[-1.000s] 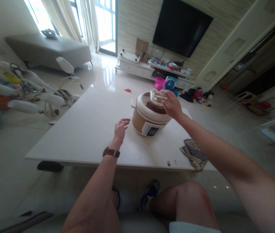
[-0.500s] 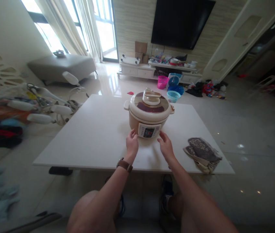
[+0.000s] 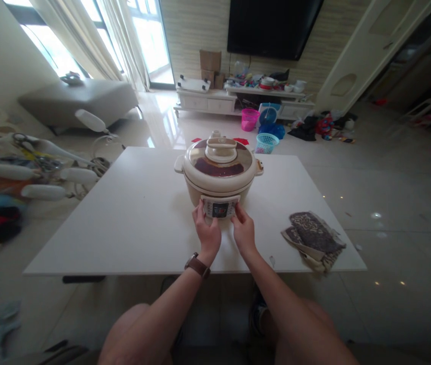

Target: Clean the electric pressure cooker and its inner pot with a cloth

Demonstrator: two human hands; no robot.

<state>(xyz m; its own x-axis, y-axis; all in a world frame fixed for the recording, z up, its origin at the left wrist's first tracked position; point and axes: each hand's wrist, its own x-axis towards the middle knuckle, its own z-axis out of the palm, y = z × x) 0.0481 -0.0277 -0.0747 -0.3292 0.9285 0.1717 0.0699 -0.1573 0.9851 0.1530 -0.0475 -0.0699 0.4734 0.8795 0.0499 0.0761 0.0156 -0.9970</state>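
Observation:
A cream electric cooker (image 3: 189,191) stands upright on the white table (image 3: 124,223), its lid closed. The lid has a shiny brown top and a raised handle. On the front, a control panel (image 3: 220,209) with a dark display faces me. My left hand (image 3: 208,232) grips the panel's left edge, fingers curled against it. At the opposite edge, my right hand (image 3: 243,230) holds the panel between thumb and fingers. A brown-strapped watch (image 3: 197,265) is on my left wrist.
A folded patterned brown cloth (image 3: 312,235) lies at the table's right front corner. Beyond the table are a turquoise basket (image 3: 266,143), a pink bin (image 3: 249,119) and a low white cabinet (image 3: 219,104). A lamp with white shades (image 3: 78,175) is left of the table.
Both hands have closed in on the cooker's front and now touch the panel's sides; before, they were just short of it with fingers apart. My view has shifted slightly.

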